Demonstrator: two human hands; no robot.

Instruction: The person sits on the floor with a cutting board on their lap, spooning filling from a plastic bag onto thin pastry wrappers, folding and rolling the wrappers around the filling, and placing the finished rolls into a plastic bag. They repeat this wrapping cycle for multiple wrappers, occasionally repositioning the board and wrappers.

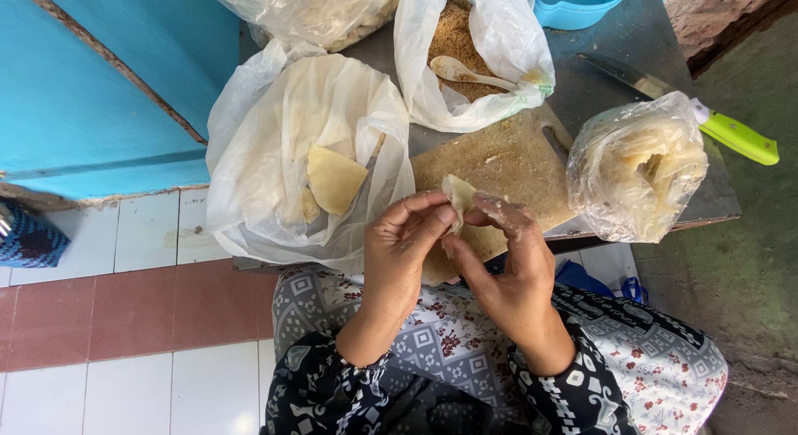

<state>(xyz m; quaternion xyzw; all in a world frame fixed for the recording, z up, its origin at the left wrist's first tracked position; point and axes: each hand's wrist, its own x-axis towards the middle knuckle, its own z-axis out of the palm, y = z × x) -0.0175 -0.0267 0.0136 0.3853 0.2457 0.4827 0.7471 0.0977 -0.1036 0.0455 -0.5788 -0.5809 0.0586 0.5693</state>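
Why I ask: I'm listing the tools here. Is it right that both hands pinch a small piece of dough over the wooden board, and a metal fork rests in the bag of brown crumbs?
Not quite. The head view shows a pale spoon, not a metal fork, in the bag of brown crumbs. Otherwise correct: the left hand and right hand pinch the dough piece over the wooden board.

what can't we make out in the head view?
- Dough piece: its lower part is hidden by the left hand and right hand.
- Knife: its middle is behind the bag of wrappers.
- Blue bowl: cut off by the top edge.
- Top-left bag: contents blurred by plastic.
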